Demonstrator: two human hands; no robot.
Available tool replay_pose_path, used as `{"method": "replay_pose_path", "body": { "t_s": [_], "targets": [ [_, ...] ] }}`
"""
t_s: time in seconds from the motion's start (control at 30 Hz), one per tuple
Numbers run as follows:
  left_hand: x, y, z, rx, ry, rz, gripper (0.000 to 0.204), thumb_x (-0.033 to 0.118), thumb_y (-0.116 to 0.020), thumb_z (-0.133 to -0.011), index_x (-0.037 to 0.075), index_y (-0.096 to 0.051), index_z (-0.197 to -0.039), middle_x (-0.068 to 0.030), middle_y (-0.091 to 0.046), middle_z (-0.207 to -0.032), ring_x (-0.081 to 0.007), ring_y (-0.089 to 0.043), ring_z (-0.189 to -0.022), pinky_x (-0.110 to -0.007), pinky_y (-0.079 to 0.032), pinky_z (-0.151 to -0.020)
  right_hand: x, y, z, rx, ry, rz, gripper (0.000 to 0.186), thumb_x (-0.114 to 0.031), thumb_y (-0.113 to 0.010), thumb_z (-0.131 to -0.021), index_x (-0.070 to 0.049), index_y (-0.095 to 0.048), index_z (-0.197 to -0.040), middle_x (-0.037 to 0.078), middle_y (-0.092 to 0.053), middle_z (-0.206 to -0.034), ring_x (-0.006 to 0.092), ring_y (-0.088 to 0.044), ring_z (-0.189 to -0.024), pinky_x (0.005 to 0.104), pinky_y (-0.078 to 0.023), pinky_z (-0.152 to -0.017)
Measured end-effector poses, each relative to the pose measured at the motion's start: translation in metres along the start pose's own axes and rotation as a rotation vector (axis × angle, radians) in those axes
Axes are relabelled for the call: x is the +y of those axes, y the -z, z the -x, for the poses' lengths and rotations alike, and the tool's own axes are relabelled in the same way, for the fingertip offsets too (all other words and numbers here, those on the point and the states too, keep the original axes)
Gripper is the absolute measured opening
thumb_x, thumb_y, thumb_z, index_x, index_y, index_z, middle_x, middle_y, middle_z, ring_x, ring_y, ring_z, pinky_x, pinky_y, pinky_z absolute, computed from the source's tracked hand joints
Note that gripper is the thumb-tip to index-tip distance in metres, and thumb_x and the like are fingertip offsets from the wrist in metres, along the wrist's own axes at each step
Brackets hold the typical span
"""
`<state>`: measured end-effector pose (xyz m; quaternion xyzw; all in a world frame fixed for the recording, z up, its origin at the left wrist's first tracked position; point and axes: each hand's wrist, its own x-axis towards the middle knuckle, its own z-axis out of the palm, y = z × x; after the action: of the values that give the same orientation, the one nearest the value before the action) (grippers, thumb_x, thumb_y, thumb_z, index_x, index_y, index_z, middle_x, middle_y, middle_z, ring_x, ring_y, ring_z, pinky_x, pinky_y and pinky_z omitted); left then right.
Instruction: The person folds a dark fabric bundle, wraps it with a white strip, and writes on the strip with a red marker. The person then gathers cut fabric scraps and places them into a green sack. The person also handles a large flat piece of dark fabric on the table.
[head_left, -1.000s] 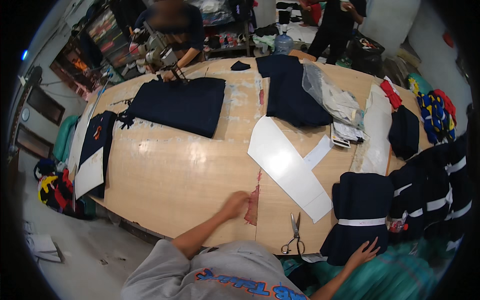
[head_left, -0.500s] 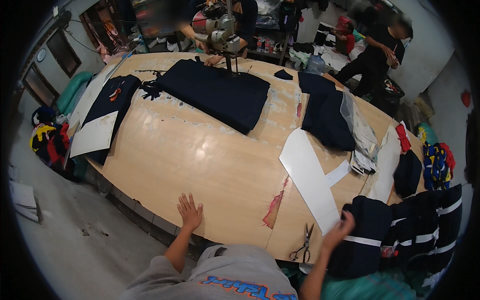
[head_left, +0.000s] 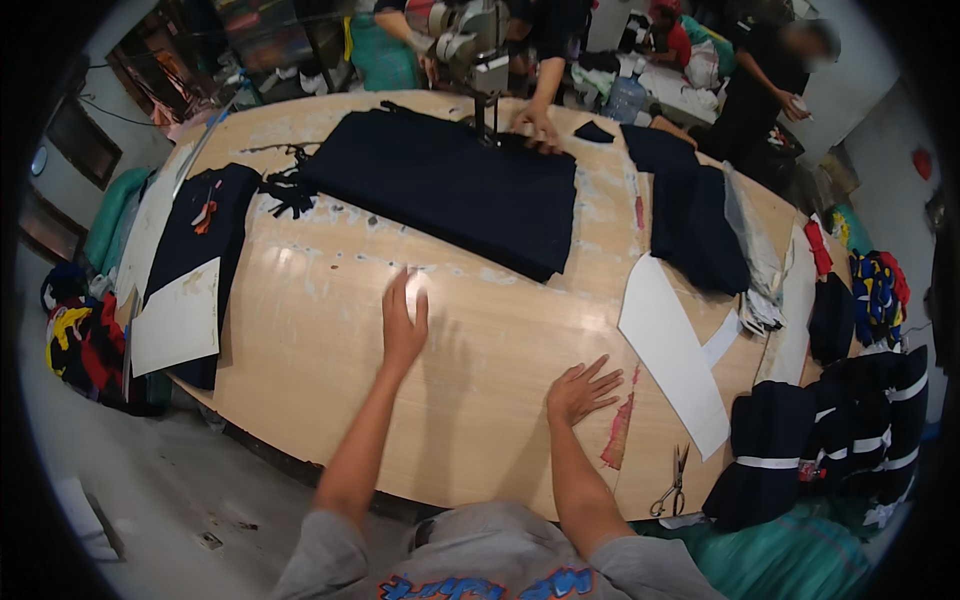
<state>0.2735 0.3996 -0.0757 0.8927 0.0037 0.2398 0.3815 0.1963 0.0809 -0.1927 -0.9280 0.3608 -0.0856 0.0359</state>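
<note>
My left hand [head_left: 403,325] reaches over the middle of the wooden table [head_left: 480,370], fingers extended and nothing held; its shadow falls beside it. My right hand [head_left: 583,393] rests palm down with spread fingers, beside a red-stained patch in the tabletop. Beyond my hands lies a thick stack of dark navy cloth [head_left: 430,195]. At its far edge an upright cloth cutting machine [head_left: 488,78] stands, and a co-worker's hand [head_left: 537,127] presses on the cloth next to it. To the right of my right hand is a long white pattern piece [head_left: 675,350].
Scissors [head_left: 674,485] lie near the table's front right edge, by tied dark cloth bundles [head_left: 765,445]. More navy cloth [head_left: 700,225] is piled at the far right. On the left, a white board [head_left: 178,320] lies over navy cloth. Another person [head_left: 765,95] stands at the back right.
My left hand has moved forward over the table. My right hand has come left from the dark bundle onto the tabletop. The co-worker's hand has shifted right along the cloth stack.
</note>
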Motion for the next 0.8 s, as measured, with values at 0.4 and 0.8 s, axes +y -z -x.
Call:
{"method": "replay_pose_path", "body": {
  "t_s": [0.4, 0.8],
  "targets": [
    [-0.153, -0.122, -0.273, -0.307, -0.025, -0.464, 0.073, 0.049, -0.029, -0.116, 0.001, -0.025, -0.171, -0.0235, -0.024, -0.177, -0.0381, -0.019, -0.165, -0.051, -0.016, -0.134, -0.021, 0.022, -0.004, -0.107, -0.053, 0.040, 0.066, -0.032, -0.045, -0.110, -0.014, -0.027, -0.172, 0.027, -0.018, -0.176, 0.0436, -0.013, -0.165, 0.0634, -0.009, -0.132],
    [-0.169, -0.138, -0.264, -0.278, -0.038, -0.609, 0.073, 0.054, -0.027, -0.116, 0.009, -0.025, -0.172, -0.0129, -0.022, -0.180, -0.0281, -0.014, -0.168, -0.049, -0.010, -0.135, -0.020, 0.016, -0.006, -0.070, -0.033, 0.035, 0.064, -0.030, -0.047, -0.109, -0.012, -0.034, -0.169, 0.029, -0.025, -0.174, 0.0444, -0.020, -0.163, 0.0650, -0.013, -0.130]
  ]
}}
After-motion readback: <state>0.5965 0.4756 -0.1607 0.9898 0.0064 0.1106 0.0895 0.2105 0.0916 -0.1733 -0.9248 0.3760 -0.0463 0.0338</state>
